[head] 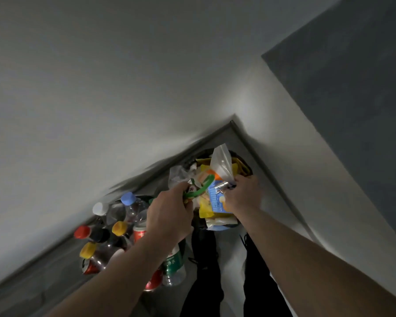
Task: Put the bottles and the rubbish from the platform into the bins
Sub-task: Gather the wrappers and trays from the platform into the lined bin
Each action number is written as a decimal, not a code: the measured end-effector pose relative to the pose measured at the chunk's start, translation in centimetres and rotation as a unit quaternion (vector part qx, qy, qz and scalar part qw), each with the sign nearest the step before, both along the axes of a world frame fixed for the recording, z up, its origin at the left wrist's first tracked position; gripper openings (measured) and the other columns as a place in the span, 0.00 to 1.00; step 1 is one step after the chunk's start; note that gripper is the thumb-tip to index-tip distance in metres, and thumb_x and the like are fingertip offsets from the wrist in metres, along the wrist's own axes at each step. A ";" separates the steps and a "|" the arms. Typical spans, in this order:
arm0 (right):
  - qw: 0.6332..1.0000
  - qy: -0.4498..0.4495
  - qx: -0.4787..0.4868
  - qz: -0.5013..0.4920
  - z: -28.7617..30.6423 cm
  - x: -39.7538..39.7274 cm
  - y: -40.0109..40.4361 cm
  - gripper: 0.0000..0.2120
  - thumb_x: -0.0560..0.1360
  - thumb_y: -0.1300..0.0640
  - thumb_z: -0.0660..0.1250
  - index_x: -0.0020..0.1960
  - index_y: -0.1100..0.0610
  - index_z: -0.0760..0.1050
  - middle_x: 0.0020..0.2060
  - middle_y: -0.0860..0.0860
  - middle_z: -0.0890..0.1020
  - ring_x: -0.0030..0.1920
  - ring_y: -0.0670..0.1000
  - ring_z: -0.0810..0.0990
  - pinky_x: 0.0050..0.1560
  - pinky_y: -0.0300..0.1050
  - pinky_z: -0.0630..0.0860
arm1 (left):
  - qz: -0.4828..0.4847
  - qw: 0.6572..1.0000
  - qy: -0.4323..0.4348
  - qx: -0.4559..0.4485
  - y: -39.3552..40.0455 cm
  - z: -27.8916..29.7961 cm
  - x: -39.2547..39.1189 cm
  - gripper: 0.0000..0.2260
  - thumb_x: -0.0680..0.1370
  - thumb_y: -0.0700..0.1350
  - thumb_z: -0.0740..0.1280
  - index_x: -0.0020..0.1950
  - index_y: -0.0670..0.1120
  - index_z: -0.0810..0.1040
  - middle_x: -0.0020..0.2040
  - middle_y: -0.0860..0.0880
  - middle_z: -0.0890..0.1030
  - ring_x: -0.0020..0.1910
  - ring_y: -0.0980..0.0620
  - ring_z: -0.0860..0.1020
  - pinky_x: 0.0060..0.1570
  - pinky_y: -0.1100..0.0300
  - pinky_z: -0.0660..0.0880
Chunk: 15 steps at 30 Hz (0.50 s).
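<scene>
Head view, looking steeply down into a corner of the room: two pale walls meet at the far side, a grey floor below them, and two bins stand side by side against that corner. The left bin (146,199) is heaped with bottles (133,207), caps in blue, white, orange, red and yellow, plus a couple of red cans low on the near side. The right bin (246,167), deeper in the corner, is full of wrappers and bags.

Both of the person's hands are over the right bin, so that is the one the drop turns on; the bottle bin lies down and to the left of them, under the left forearm. The left hand (169,215) has its fingers curled round a clump of rubbish with a green loop (201,187) sticking out towards the right. The right hand (244,194) pinches the lower end of a clear plastic bag (221,164), whose long axis stands up and away towards the far wall; a blue packet (216,200) lies just beside it.

I judge both loads already sit above the rubbish heap, so letting go straight down should do. The tall bag could tip over the far rim.
</scene>
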State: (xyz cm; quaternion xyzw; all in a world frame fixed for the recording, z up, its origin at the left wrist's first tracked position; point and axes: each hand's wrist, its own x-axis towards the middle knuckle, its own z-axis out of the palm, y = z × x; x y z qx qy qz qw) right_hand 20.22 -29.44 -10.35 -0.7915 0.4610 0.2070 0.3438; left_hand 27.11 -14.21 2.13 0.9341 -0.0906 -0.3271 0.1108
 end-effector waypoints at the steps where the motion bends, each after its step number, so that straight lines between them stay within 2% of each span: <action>1: 1.000 0.006 0.007 -0.011 -0.5 0.0 0.2 0.10 0.72 0.49 0.74 0.49 0.53 0.81 0.52 0.55 0.77 0.51 0.57 0.78 0.48 0.44 0.72 | -0.006 1.000 -0.001 0.003 -0.2 -0.5 0.1 0.16 0.77 0.47 0.64 0.64 0.57 0.76 0.47 0.51 0.84 0.43 0.46 0.82 0.42 0.50 0.80; 6: 0.997 0.006 0.044 -0.058 -3.3 -0.2 0.5 0.11 0.70 0.52 0.75 0.51 0.54 0.80 0.50 0.53 0.84 0.52 0.58 0.82 0.46 0.44 0.74 | -0.026 1.000 -0.008 0.007 -1.2 -2.6 0.7 0.18 0.77 0.46 0.63 0.66 0.58 0.76 0.48 0.49 0.84 0.45 0.43 0.82 0.43 0.50 0.80; 9: 0.991 0.016 0.094 -0.090 -4.6 0.1 0.4 0.20 0.68 0.49 0.79 0.55 0.55 0.78 0.52 0.52 0.82 0.54 0.56 0.81 0.48 0.42 0.72 | -0.033 0.999 -0.017 -0.007 -1.7 -3.5 1.0 0.20 0.78 0.46 0.62 0.69 0.58 0.75 0.50 0.50 0.85 0.45 0.45 0.82 0.43 0.51 0.80; 12: 0.985 0.009 0.137 -0.109 -5.2 0.2 0.2 0.23 0.69 0.48 0.79 0.57 0.55 0.75 0.53 0.51 0.82 0.56 0.55 0.81 0.48 0.42 0.69 | -0.040 0.999 -0.025 -0.015 -1.9 -3.8 1.1 0.20 0.78 0.46 0.63 0.69 0.58 0.74 0.49 0.50 0.85 0.44 0.45 0.82 0.43 0.51 0.80; 15: 0.982 -0.023 0.151 -0.108 -4.2 -0.9 0.3 0.31 0.69 0.49 0.78 0.67 0.55 0.70 0.59 0.53 0.81 0.60 0.56 0.79 0.52 0.43 0.72 | -0.051 0.998 -0.033 -0.019 -2.0 -3.3 0.8 0.18 0.77 0.46 0.63 0.66 0.59 0.75 0.48 0.50 0.85 0.43 0.44 0.82 0.42 0.50 0.80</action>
